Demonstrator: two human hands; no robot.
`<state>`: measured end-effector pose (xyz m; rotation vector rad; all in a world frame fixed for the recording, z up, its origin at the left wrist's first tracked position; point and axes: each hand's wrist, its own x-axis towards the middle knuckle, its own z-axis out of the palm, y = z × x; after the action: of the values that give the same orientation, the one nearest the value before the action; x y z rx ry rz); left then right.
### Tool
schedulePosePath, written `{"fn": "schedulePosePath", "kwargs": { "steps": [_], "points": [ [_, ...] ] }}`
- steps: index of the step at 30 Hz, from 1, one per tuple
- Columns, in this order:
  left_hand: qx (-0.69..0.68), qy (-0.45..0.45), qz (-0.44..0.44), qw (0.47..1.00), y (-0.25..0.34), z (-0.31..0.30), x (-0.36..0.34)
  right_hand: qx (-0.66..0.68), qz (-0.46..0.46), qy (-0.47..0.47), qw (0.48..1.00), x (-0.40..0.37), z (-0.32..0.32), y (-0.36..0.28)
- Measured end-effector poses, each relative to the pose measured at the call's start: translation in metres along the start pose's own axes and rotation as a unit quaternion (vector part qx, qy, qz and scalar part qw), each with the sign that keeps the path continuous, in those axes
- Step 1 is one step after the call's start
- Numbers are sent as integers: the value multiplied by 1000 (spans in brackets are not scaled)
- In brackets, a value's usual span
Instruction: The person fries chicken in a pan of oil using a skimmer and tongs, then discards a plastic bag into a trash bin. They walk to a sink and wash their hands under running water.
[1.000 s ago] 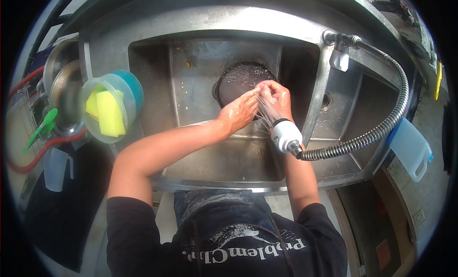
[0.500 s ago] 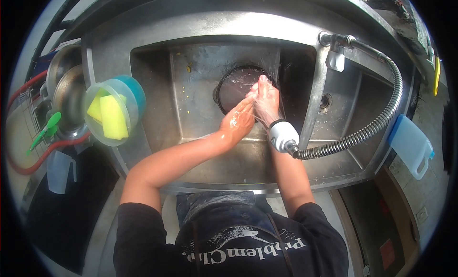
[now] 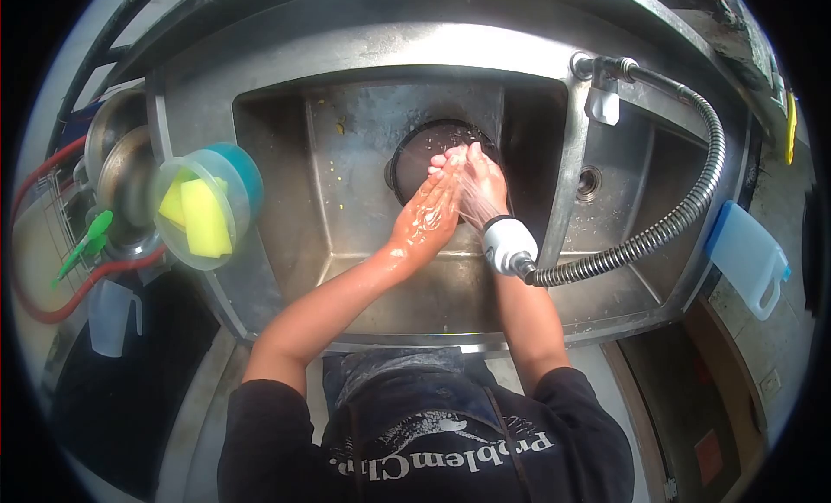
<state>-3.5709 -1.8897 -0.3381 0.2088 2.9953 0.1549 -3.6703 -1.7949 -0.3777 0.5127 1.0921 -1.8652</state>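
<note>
Water from a white spray head (image 3: pixel 509 246) on a flexible metal hose (image 3: pixel 658 235) runs over both hands. My left hand (image 3: pixel 428 216) is wet, its fingers stretched out and laid against my right hand. Partly behind the spray head, my right hand (image 3: pixel 490 184) meets it palm to palm with its fingers extended. Neither hand holds anything that I can see. Below them on the sink floor lies a dark round pan (image 3: pixel 415 161), its right part covered by the hands. Around it is a steel sink basin (image 3: pixel 355 226) with small yellow scraps.
At the left rim stands a clear tub (image 3: pixel 173 210) with yellow sponges (image 3: pixel 206 217), beside a teal container (image 3: pixel 238 174). Metal pans (image 3: pixel 125 187) and a clear jug (image 3: pixel 111 317) are further left. A second basin (image 3: pixel 623 235) and a bluish plastic jug (image 3: pixel 746 259) are on the right.
My left hand has slid slightly up and left along the right hand, and the left elbow has come inward. The spray head sits slightly further left in view.
</note>
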Motion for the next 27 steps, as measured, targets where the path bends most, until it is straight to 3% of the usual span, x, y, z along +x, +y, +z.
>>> {"fn": "schedulePosePath", "kwargs": {
  "steps": [4,6,8,9,10,11,12,13,14,15,16,17,18,20,22,24,26,27],
  "points": [
    [93,-26,21,995,-6,8,-2,-86,-56,-13,995,-5,3,7],
    [45,-42,25,998,-1,10,-3,-210,-75,28,974,9,-11,18],
    [-3,-61,27,998,-3,7,0,-134,-60,43,988,20,-22,22],
    [-184,-30,-15,982,-10,-1,6,-62,-39,37,997,20,-17,17],
    [-359,3,-58,932,-15,-5,10,11,-17,30,999,20,-12,13],
    [-356,3,-59,933,-12,3,11,62,-21,-24,998,19,-8,15],
    [-482,103,-158,856,-4,16,13,63,-20,-28,997,17,-5,18],
    [-588,200,-249,743,2,29,16,-239,-208,-34,948,16,-3,22],
    [-587,200,-248,744,4,33,23,-510,-370,-34,776,13,-2,25],
    [-712,175,-318,601,4,38,32,-570,-310,-46,759,8,0,22],
    [-807,145,-375,432,1,43,40,-571,-310,-46,759,3,1,17],
    [-773,145,-385,482,-5,52,42,-640,-354,-83,677,-2,3,11],
    [-803,85,-365,463,-21,41,43,-699,-393,-118,585,-4,4,8],
    [-718,119,-396,560,-18,49,51,-731,-370,-120,560,-8,-4,12],
    [-732,93,-416,531,-18,46,57,-745,-425,-70,509,-22,4,-1],
    [-742,71,-437,503,-21,32,66,-763,-423,-62,484,-21,1,-3],
    [-865,35,-468,177,-20,21,69,-781,-415,-53,464,-25,-3,-2],
    [-870,29,-453,192,-19,20,69,-775,-410,-62,478,-25,-6,-3]
  ]
}}
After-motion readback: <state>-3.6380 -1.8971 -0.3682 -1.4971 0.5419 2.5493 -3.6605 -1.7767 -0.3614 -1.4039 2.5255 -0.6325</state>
